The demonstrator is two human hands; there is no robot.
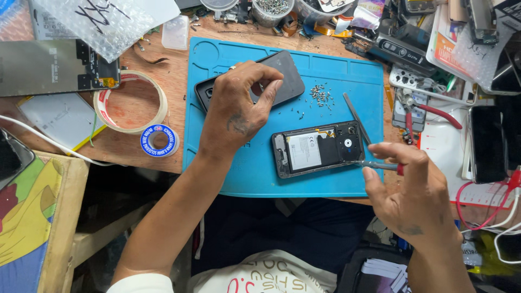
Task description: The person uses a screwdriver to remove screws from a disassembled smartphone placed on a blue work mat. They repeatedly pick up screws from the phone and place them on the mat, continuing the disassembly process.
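On a blue work mat lies an opened phone, its back removed, showing a white battery and black covers. My right hand grips a screwdriver with a red handle, its tip touching the phone's right end. My left hand rests on a black phone back cover at the mat's upper left, fingers pinched on its edge. A heap of tiny screws lies between cover and phone. Grey tweezers lie beside the screws.
A roll of tape and a small blue-and-white spool sit left of the mat. Phone parts, a grey panel, red-handled pliers, cables and cups of parts crowd the wooden bench's back and right side.
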